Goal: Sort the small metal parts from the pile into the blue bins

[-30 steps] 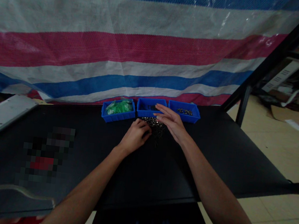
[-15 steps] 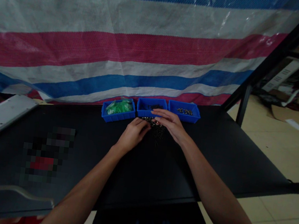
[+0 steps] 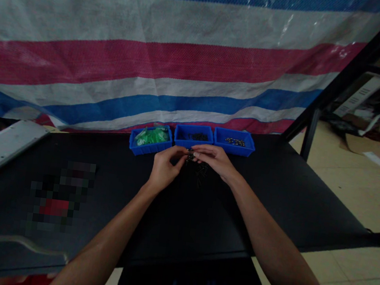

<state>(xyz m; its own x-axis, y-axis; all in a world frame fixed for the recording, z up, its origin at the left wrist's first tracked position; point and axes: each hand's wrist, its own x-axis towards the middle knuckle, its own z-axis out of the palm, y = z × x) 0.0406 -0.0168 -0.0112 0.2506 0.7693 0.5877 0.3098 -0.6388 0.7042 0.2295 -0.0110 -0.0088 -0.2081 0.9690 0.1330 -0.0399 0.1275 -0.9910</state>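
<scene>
My left hand (image 3: 166, 167) is closed in a pinch, thumb and fingertips together, just in front of the blue bins. Close against it, my right hand (image 3: 218, 162) also pinches, its fingertips meeting those of the left. Whatever they hold is too small and dark to make out. Under and beside the fingertips lies a loose pile of small dark pieces (image 3: 202, 170), perhaps screws, partly covered by my hands. Behind them, the middle blue bin (image 3: 185, 143) holds small black parts (image 3: 200, 137).
The left blue bin (image 3: 151, 149) holds green and clear plastic bags (image 3: 154, 135). Small shiny metal parts (image 3: 235, 141) lie in the right blue bin (image 3: 240, 151). A white metal panel (image 3: 4, 149) rests at the black table's left; a striped sheet (image 3: 151, 64) hangs behind.
My left hand has lifted off the pile and its fingertips have come up to the right hand's. My right hand has lowered slightly, its fingers now bent into a pinch.
</scene>
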